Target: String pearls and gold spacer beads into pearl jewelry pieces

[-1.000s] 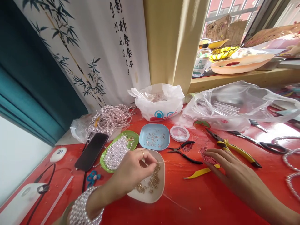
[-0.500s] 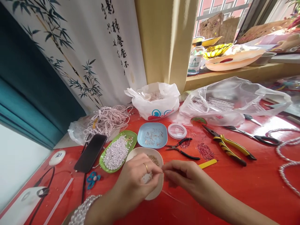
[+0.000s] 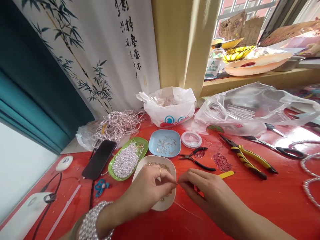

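Observation:
My left hand (image 3: 151, 186), a ring on one finger and a pearl bracelet (image 3: 93, 224) on its wrist, pinches thumb and forefinger together over a cream dish (image 3: 162, 207). Fingertip to fingertip with it, my right hand (image 3: 205, 185) is closed in a pinch just right of the dish. Between them shows a tiny glint, too small to name. Small gold-coloured beads (image 3: 160, 165) lie in the dish, partly hidden by my left hand. Behind stand a green tray (image 3: 145, 143) of white pearl beads (image 3: 125, 162) and a blue tray (image 3: 154, 137) with thin metal pins (image 3: 163, 146).
To the right lie small black-handled pliers (image 3: 197, 160), yellow-and-black pliers (image 3: 246, 158), scissors (image 3: 275, 146) and a yellow strip (image 3: 227, 174). A round clear case (image 3: 191, 139) and plastic bags (image 3: 170, 111) stand behind. On the left are a phone (image 3: 99, 160), bead strands (image 3: 118, 126) and a blue flower (image 3: 101, 187).
The view has shifted slightly, so things appear a little further right. Both hands stay pinched together at the fingertips; the right hand's fingers have shifted slightly.

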Demonstrator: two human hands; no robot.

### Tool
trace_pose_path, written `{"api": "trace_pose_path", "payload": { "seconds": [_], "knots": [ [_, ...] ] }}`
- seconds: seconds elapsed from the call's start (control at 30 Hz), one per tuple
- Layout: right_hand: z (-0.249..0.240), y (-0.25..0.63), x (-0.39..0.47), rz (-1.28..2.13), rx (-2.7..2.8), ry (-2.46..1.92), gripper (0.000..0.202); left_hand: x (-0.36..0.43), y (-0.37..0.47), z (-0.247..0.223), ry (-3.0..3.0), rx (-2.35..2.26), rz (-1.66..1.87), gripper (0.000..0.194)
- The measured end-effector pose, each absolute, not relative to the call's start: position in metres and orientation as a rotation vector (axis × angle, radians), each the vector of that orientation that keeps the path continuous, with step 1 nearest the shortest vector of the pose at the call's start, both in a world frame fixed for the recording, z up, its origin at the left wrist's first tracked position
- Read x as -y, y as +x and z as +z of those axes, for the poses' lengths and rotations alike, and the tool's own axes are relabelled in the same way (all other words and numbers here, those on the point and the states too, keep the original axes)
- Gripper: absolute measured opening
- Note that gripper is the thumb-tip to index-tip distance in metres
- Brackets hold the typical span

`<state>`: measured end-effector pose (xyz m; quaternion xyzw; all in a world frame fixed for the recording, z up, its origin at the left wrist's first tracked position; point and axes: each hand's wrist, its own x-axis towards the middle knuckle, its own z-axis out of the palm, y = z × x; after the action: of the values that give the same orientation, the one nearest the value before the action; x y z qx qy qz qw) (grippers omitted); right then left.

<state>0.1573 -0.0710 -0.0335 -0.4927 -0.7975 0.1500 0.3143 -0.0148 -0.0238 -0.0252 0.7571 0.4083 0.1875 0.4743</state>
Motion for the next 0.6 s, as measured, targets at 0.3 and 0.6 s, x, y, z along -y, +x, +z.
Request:
{"api": "trace_pose_path", "payload": {
  "seconds": [0.3,0.6],
  "knots": [
    [-0.03,0.158,0.067,0.261,2.168,-1.308,0.024,0.024,-0.012,-0.027,1.646,-1.011,0.431,0.008],
    [-0.046,0.172,0.061,0.202,2.011,-1.349,0.024,0.025,-0.008,-0.029,1.475,-1.042,0.446,0.007]
  ]
}}
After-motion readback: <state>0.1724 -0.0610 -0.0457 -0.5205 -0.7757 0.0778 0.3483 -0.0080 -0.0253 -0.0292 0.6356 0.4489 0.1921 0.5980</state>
